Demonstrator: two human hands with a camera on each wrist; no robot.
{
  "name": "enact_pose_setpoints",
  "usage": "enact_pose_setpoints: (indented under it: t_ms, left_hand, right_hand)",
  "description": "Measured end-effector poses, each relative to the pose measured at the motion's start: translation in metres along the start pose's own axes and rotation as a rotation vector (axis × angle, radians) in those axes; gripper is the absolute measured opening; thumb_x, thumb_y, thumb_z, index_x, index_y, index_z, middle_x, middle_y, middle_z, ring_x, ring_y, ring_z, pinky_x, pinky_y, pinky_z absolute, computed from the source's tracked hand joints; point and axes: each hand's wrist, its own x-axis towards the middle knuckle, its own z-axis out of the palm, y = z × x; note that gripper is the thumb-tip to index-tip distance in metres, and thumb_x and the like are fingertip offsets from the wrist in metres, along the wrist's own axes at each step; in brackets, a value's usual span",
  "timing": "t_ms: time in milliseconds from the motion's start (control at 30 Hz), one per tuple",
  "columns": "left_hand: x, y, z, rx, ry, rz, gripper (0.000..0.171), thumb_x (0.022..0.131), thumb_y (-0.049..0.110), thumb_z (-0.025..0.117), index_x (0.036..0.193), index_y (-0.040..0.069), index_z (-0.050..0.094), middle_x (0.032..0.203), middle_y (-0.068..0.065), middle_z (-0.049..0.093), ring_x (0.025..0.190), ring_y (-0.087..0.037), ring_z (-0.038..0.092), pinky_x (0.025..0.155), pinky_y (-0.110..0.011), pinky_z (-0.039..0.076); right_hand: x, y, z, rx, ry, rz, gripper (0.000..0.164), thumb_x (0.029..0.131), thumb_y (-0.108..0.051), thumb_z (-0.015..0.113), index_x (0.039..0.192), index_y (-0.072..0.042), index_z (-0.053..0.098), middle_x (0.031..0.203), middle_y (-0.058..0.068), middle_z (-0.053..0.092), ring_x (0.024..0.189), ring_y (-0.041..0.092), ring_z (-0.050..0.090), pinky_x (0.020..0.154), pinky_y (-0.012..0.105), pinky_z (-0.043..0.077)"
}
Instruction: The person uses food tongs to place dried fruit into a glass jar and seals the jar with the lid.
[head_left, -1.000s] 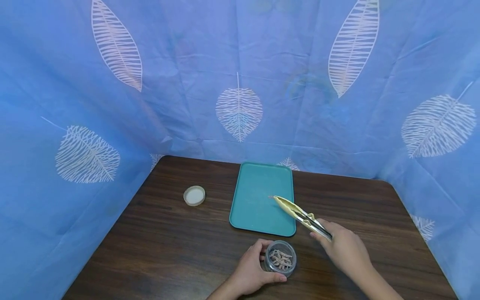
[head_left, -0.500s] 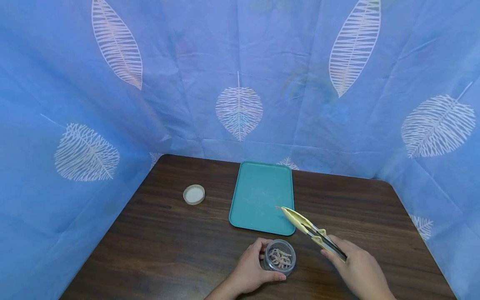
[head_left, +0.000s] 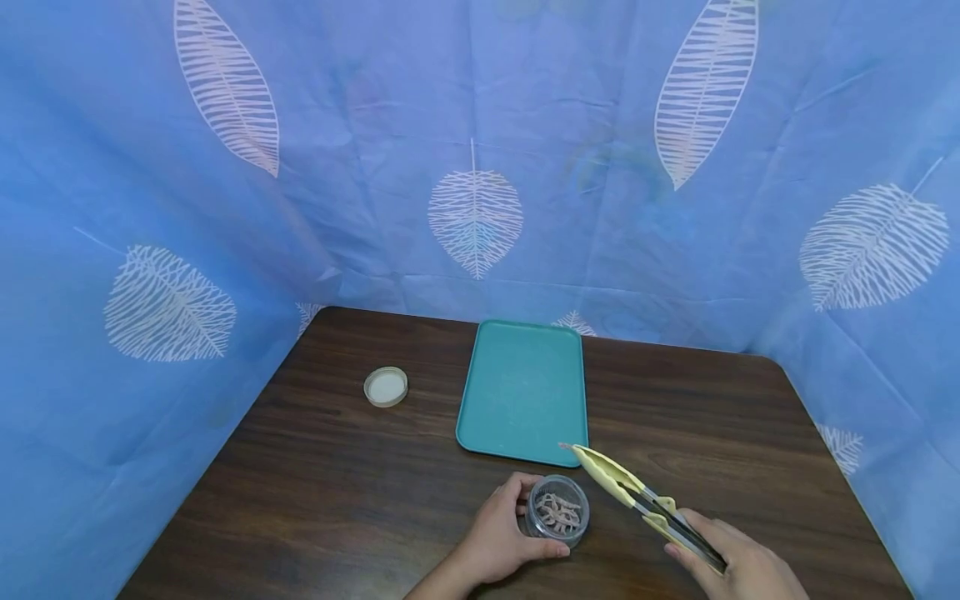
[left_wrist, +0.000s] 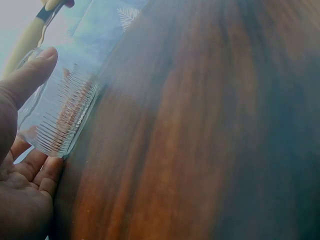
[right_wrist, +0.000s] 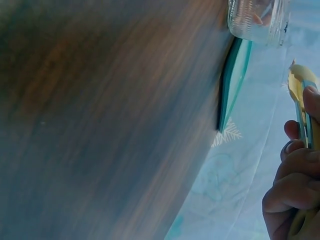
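My left hand (head_left: 495, 533) grips a clear jar (head_left: 558, 512) on the table, its thumb and fingers curled round the side. Inside lie several pale brownish, dried-looking strips (head_left: 558, 513). Ribbing on the jar's wall (left_wrist: 75, 112) shows in the left wrist view. My right hand (head_left: 750, 562) holds tongs (head_left: 617, 483) with yellow tips and metal arms. A small pinkish sliver (head_left: 566, 446) sticks out at the tips, over the near right corner of the teal tray (head_left: 521, 383). In the right wrist view, the fingers (right_wrist: 290, 195) wrap round the tongs' handle.
A round lid (head_left: 386, 387) with a white inside lies on the dark wooden table (head_left: 322, 492), left of the tray. Blue cloth (head_left: 360, 208) with white leaf prints hangs behind and along both sides of the table.
My right hand has drawn the tongs back toward me and to the right, the sliver moving with the tips from mid-tray to its near corner. The left hand and jar stay put.
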Motion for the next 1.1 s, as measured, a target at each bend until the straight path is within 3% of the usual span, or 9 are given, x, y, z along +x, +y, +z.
enact_pose_setpoints:
  t_ms: [100, 200, 367, 600, 833, 1100]
  left_hand:
    - [0.0, 0.001, -0.001, -0.002, -0.001, 0.001, 0.077, 0.079, 0.037, 0.1, 0.142, 0.027, 0.058, 0.129, 0.007, 0.064, 0.113, -0.002, 0.058, 0.099, -0.023, 0.054]
    - [-0.001, 0.0, 0.0, -0.005, -0.001, 0.005, 0.077, 0.079, 0.035, 0.1, 0.142, 0.026, 0.058, 0.128, 0.007, 0.064, 0.113, -0.002, 0.058, 0.099, -0.023, 0.054]
    - [-0.002, 0.0, -0.001, 0.006, 0.006, 0.004, 0.077, 0.078, 0.035, 0.1, 0.142, 0.025, 0.058, 0.129, 0.005, 0.065, 0.114, -0.003, 0.059, 0.099, -0.023, 0.055]
    - [-0.001, 0.003, 0.0, 0.006, 0.003, 0.005, 0.076, 0.079, 0.034, 0.1, 0.142, 0.026, 0.058, 0.129, 0.006, 0.064, 0.113, -0.003, 0.059, 0.099, -0.023, 0.054]
    - [-0.001, 0.003, 0.0, 0.015, 0.019, 0.029, 0.077, 0.077, 0.033, 0.101, 0.141, 0.025, 0.059, 0.13, 0.002, 0.066, 0.114, -0.003, 0.059, 0.099, -0.023, 0.054]
    - [-0.002, 0.003, 0.0, 0.017, 0.019, 0.026, 0.077, 0.078, 0.033, 0.101, 0.141, 0.025, 0.059, 0.13, 0.002, 0.066, 0.114, -0.004, 0.06, 0.099, -0.023, 0.055]
  right_hand:
    - [-0.007, 0.005, 0.003, -0.04, 0.02, -0.023, 0.059, 0.094, -0.047, 0.083, 0.141, -0.013, 0.071, 0.094, -0.004, 0.074, 0.057, 0.0, 0.047, 0.054, 0.028, 0.042]
    - [-0.011, 0.009, 0.005, -0.053, -0.024, -0.011, 0.058, 0.096, -0.051, 0.08, 0.143, -0.018, 0.071, 0.086, -0.012, 0.064, 0.058, 0.0, 0.04, 0.055, 0.025, 0.034]
    - [-0.016, 0.017, 0.009, -0.007, -0.095, 0.01, 0.062, 0.094, -0.054, 0.08, 0.145, -0.019, 0.071, 0.095, -0.011, 0.068, 0.061, -0.002, 0.043, 0.057, 0.024, 0.037]
    - [-0.02, 0.026, 0.018, -0.003, -0.043, -0.058, 0.06, 0.089, -0.052, 0.086, 0.139, -0.021, 0.074, 0.088, -0.015, 0.065, 0.061, -0.006, 0.042, 0.055, 0.022, 0.037]
    - [-0.024, 0.03, 0.021, -0.003, 0.029, -0.121, 0.062, 0.086, -0.048, 0.089, 0.136, -0.015, 0.075, 0.07, -0.015, 0.035, 0.056, -0.003, 0.027, 0.055, 0.022, 0.028]
    - [-0.02, 0.017, 0.014, 0.069, -0.055, 0.016, 0.071, 0.087, -0.059, 0.086, 0.147, -0.026, 0.067, 0.077, -0.008, 0.047, 0.06, 0.001, 0.038, 0.058, 0.023, 0.032]
